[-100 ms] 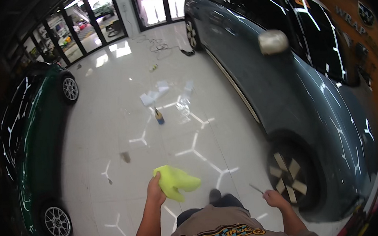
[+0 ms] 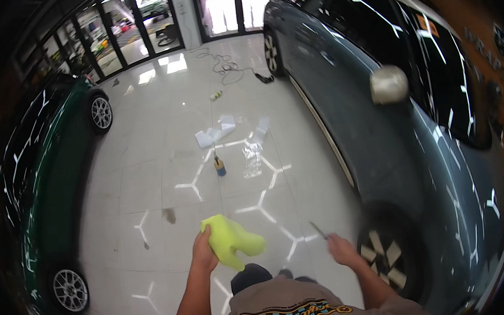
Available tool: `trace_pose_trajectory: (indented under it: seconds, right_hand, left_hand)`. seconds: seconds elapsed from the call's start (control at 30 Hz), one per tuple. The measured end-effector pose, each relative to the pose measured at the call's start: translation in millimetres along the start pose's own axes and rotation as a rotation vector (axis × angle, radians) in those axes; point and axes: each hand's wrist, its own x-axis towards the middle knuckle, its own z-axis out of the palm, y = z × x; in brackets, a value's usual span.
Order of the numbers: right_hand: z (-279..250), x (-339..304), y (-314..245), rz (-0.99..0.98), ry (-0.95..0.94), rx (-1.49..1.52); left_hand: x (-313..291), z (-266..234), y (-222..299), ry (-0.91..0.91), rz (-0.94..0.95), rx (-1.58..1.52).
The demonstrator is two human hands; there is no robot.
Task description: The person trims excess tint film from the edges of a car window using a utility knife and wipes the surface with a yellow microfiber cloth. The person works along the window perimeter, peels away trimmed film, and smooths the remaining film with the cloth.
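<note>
A bright yellow-green cloth (image 2: 232, 241) hangs bunched from my left hand (image 2: 204, 251), whose fingers are closed on its left edge. My right hand (image 2: 341, 250) is closed around a slim, knife-like tool (image 2: 318, 230) that points up and to the left; its exact kind is too small to make out. Both hands are held out in front of my body, above the glossy pale floor (image 2: 207, 197). Beside my right hand is the front wheel (image 2: 389, 256) of a grey-blue car (image 2: 377, 146).
A dark green car (image 2: 52, 199) stands on the left. Between the cars, a small blue-and-tan container (image 2: 220, 167), white sheets (image 2: 215, 133), clear film (image 2: 253, 160) and a green-white bottle (image 2: 216, 95) lie or stand on the floor. A cable (image 2: 226, 67) tangles near the glass doors (image 2: 133, 30).
My right hand with the slim tool has come inward to the left and slightly up. The cloth stays in my left hand. The whole view has shifted a little.
</note>
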Motion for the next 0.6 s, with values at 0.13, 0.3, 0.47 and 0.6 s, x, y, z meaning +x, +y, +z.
trace_pose_trajectory:
  seconds: [0.13,0.3,0.47,0.6]
  right_hand:
    - [8.8,164.3,-160.6,-0.378,-0.144,0.305]
    - [13.0,335.1,-271.1,-0.613,-0.227,0.127]
    - [-69.3,484.6,-265.3,-0.493,-0.309,0.121]
    - [-153.9,603.5,-246.8,-0.502,-0.280,0.167]
  left_hand:
    - [85.8,23.3,57.4,-0.075,0.057,-0.175]
    - [272.1,62.4,94.2,-0.032,0.175,0.023]
    - [468.7,136.3,127.3,-0.088,0.084,0.354]
    - [627.9,203.3,145.1,-0.084,0.086,0.300]
